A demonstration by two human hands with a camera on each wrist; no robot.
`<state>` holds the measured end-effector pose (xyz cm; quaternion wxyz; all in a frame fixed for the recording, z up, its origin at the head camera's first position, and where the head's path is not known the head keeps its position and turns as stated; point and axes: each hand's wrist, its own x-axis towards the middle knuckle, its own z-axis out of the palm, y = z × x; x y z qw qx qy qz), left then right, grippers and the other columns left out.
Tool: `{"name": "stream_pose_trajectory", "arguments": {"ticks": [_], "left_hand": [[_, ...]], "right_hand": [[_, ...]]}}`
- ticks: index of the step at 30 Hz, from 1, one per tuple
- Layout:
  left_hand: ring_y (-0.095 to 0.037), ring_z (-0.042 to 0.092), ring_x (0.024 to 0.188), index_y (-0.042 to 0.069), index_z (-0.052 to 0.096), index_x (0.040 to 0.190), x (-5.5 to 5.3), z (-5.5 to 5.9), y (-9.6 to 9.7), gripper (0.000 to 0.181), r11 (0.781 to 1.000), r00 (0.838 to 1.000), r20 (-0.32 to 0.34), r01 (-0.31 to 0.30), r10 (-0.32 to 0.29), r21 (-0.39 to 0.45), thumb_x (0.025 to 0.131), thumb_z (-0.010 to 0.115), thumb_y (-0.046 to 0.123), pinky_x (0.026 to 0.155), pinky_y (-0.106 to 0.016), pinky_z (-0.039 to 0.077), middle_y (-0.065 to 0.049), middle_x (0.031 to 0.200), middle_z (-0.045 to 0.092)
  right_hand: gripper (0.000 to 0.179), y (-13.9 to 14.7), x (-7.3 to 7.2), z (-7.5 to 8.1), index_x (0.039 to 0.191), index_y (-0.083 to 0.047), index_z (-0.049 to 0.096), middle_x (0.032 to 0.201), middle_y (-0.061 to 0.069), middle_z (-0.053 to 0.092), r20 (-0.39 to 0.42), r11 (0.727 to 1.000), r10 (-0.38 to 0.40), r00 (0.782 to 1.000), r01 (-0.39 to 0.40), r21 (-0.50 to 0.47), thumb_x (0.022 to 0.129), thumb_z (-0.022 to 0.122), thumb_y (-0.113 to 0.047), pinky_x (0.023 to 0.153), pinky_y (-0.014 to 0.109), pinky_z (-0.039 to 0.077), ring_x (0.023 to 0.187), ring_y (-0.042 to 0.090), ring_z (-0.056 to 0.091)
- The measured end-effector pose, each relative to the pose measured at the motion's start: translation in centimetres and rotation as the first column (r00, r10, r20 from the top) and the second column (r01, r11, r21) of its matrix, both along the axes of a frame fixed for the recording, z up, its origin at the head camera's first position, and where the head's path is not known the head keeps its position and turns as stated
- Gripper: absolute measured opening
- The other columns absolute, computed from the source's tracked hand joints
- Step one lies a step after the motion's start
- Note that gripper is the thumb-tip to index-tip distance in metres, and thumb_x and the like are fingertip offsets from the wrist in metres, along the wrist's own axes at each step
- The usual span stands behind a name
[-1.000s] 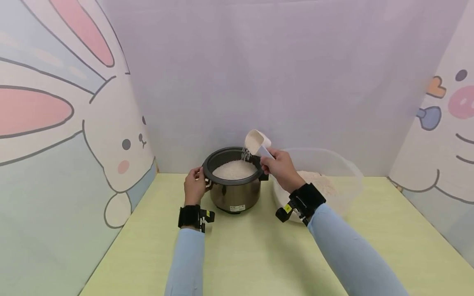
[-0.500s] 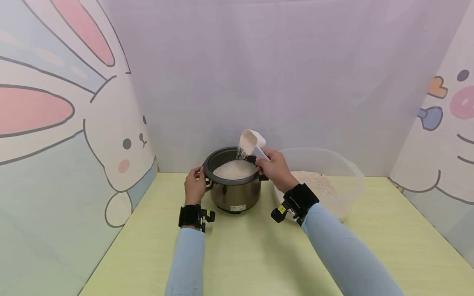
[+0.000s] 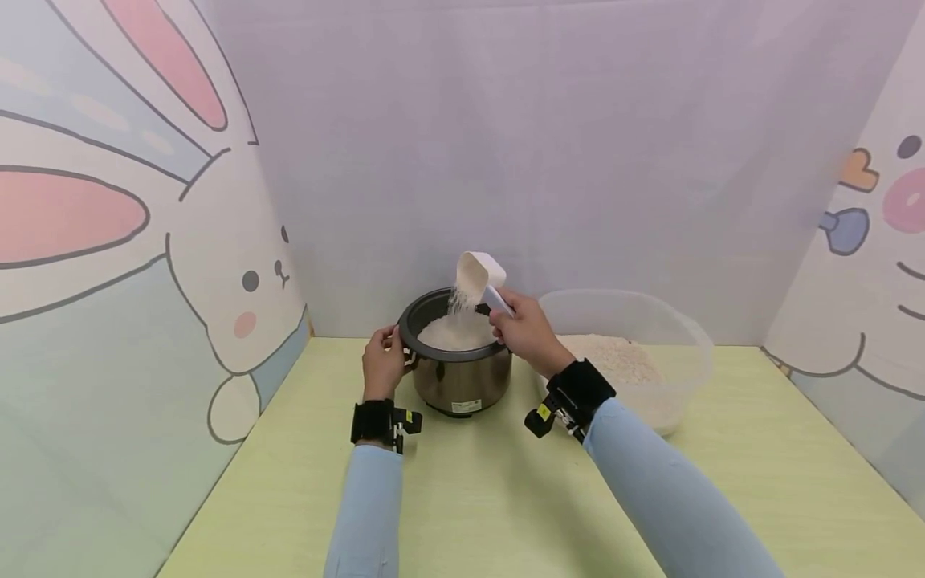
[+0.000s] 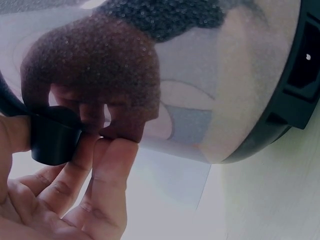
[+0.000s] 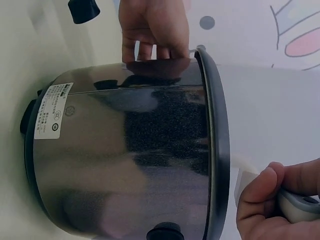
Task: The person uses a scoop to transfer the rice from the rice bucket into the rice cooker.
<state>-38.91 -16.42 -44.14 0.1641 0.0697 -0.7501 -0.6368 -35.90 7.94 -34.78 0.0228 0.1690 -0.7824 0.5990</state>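
Note:
A shiny brown rice cooker (image 3: 462, 384) with a black rim stands on the table, a mound of white rice (image 3: 450, 335) inside it. My left hand (image 3: 381, 365) holds the cooker's left side; up close in the left wrist view, thumb and fingers grip its black side handle (image 4: 55, 140), with a fingertip against the shiny wall. Above the right part of the rim, my right hand (image 3: 533, 333) grips the handle of a white scoop (image 3: 490, 271). The scoop is tipped leftward, and grains stream from its mouth into the pot.
To the right of the cooker sits a translucent plastic tub (image 3: 668, 405) with more rice (image 3: 614, 357) in it, partly behind the right forearm. A pale purple backdrop (image 3: 578, 160) rises close behind both. Cartoon-printed panels flank the light green table (image 3: 462, 498).
My right hand has moved left with the scoop, further over the pot, and the scoop tips more. The falling rice looks thicker. The left hand stays in place.

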Motion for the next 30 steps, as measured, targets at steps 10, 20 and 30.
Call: {"name": "stream_pose_trajectory", "arguments": {"ticks": [10, 20, 30], "left_hand": [[-0.035, 0.068, 0.097, 0.004, 0.059, 0.137, 0.1, 0.0, 0.1, 0.041, 1.000, 1.000, -0.015, 0.010, -0.010, -0.002, 0.110, 0.051, 0.033, 0.075, -0.040, 0.065, -0.021, 0.116, 0.064], [-0.034, 0.069, 0.095, 0.004, 0.059, 0.136, 0.2, 0.1, 0.1, 0.040, 1.000, 1.000, -0.008, -0.002, 0.002, -0.004, 0.110, 0.051, 0.033, 0.075, -0.041, 0.065, -0.020, 0.117, 0.064], [-0.033, 0.069, 0.093, 0.004, 0.059, 0.136, 0.4, 0.2, 0.2, 0.040, 1.000, 1.000, -0.002, 0.003, -0.003, 0.007, 0.109, 0.051, 0.033, 0.075, -0.040, 0.065, -0.020, 0.117, 0.064]], "right_hand": [[0.053, 0.2, 0.3, -0.3, 0.159, -0.004, 0.032, 0.127, 0.029, 0.052, -0.046, 0.998, 0.004, 0.999, -0.001, 0.067, 0.109, 0.047, -0.008, 0.072, 0.031, 0.050, 0.087, 0.024, 0.056], [0.052, 0.9, 0.1, 0.0, 0.158, -0.004, 0.036, 0.139, 0.031, 0.053, -0.251, 0.957, -0.050, 0.967, 0.118, 0.264, 0.108, 0.047, -0.008, 0.081, 0.047, 0.053, 0.108, 0.038, 0.061], [0.051, 1.8, 0.1, -0.6, 0.157, 0.000, 0.036, 0.145, 0.032, 0.049, -0.297, 0.937, -0.063, 0.953, 0.159, 0.311, 0.107, 0.045, -0.005, 0.097, 0.058, 0.047, 0.128, 0.044, 0.052]]}}
